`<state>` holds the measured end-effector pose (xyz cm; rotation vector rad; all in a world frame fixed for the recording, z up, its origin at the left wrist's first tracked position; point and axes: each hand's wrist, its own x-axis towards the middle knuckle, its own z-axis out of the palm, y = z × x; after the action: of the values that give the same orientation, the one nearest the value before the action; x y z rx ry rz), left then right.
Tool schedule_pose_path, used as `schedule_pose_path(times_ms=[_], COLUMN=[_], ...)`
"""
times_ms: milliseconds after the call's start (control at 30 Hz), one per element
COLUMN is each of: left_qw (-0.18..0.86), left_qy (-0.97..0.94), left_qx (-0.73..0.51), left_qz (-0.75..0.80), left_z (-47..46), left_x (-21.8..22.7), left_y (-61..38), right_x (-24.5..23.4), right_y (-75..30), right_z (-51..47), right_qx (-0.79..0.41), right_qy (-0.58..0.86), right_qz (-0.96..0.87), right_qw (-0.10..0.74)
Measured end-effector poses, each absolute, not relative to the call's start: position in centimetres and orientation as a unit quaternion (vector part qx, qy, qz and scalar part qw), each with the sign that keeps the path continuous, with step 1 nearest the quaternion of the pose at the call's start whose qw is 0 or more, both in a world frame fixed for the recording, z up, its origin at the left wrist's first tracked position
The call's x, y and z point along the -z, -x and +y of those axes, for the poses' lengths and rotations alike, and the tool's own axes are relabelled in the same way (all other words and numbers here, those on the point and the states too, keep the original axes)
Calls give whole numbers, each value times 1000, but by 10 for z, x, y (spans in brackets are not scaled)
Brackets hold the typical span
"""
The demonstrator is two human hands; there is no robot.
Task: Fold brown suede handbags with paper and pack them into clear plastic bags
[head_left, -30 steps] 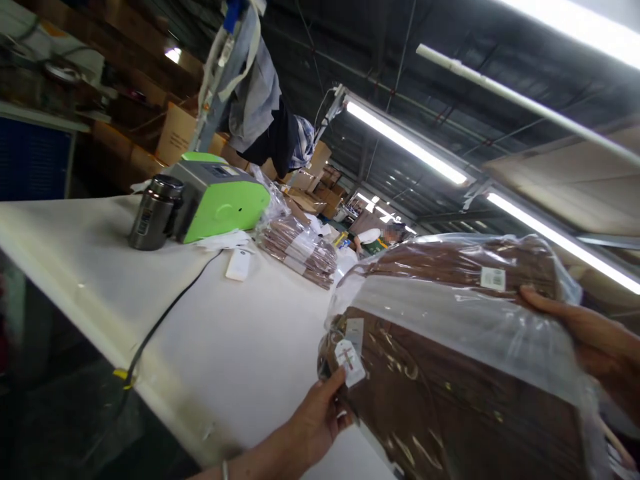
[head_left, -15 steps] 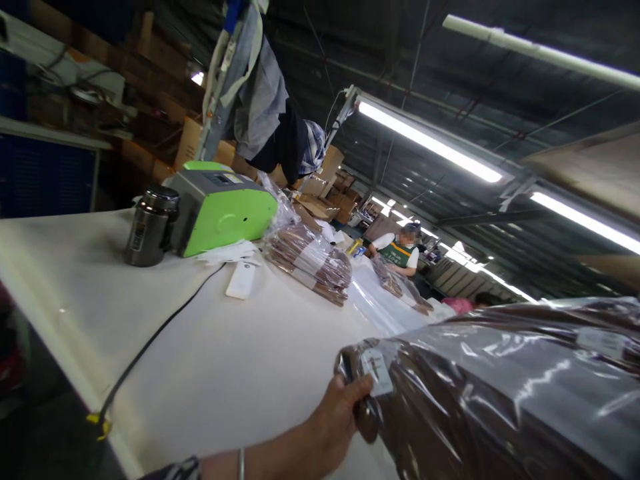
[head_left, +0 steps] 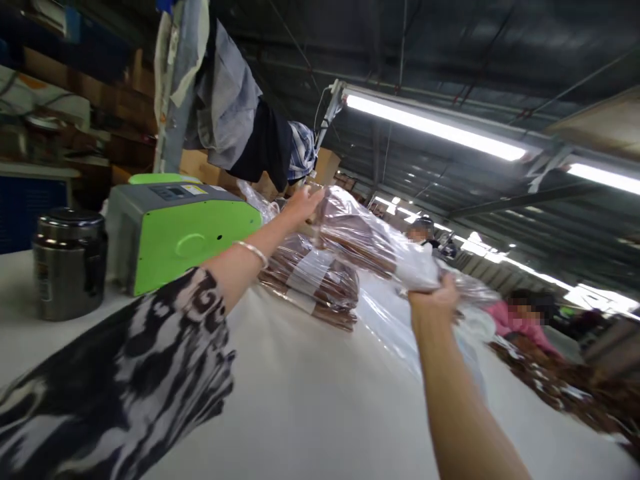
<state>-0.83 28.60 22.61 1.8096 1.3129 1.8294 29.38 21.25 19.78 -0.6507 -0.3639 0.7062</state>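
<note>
A folded brown garment in a clear plastic bag [head_left: 357,230] is held up over the far part of the white table [head_left: 310,400]. My left hand [head_left: 303,205], reaching across, grips its left end. At its right end my right hand [head_left: 436,298] is closed on the plastic. Just below and in front lies a stack of bagged brown garments [head_left: 305,280] with a pale band showing. The fingertips of both hands are partly hidden by the bag.
A green and grey machine [head_left: 185,233] stands on the left with a dark metal flask [head_left: 70,263] beside it. Clothes [head_left: 235,107] hang from a post above. Clear plastic sheeting [head_left: 385,320] lies to the right. A person in pink [head_left: 523,327] is near brown items [head_left: 560,387].
The bagged garment has moved from the near right to the far middle, above the stack. My right hand has come into view on it. The view has shifted closer to the machine.
</note>
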Motion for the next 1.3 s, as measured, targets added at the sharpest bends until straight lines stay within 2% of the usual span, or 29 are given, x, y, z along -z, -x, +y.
schedule_pose_path(times_ms=[100,233,333,400,567,733,867,1000,1133,1200,1300], left_qw=[94,182,236,286,356,357,334,297,219,182,129], left_qy=[-639,-681,-707,-726,-754,-765,-780,-811,-845,-857,-875], left_qx=[-584,-494,-451,-412,-342,-340,-313,-278,-263,-250,-228], left_qz=[491,508,490,471,433,415,427,420,411,413,406], left_z=[268,212,174,158,147,148,149,151,156,163,172], left_x=[-146,-14,59,86,105,108,105,99,106,114,124], left_y=[22,10,-14,-29,-45,-42,-42,-42,-40,-42,-47], right_x=[-108,-9,15,11,-11,-9,-4,6,22,27,32], right_y=[-229,-169,-160,-166,-185,-186,-185,-206,-255,-283,-320], right_z=[271,313,335,350,390,401,370,286,158,88,-20], right_qx=[-462,-550,-569,-567,-555,-560,-587,-618,-642,-605,-458], right_qy=[416,463,458,453,447,466,471,475,493,543,642], right_qz=[-121,-108,-122,-129,-133,-135,-162,-190,-325,-392,-479], right_qw=[774,687,672,676,689,672,638,597,489,431,385])
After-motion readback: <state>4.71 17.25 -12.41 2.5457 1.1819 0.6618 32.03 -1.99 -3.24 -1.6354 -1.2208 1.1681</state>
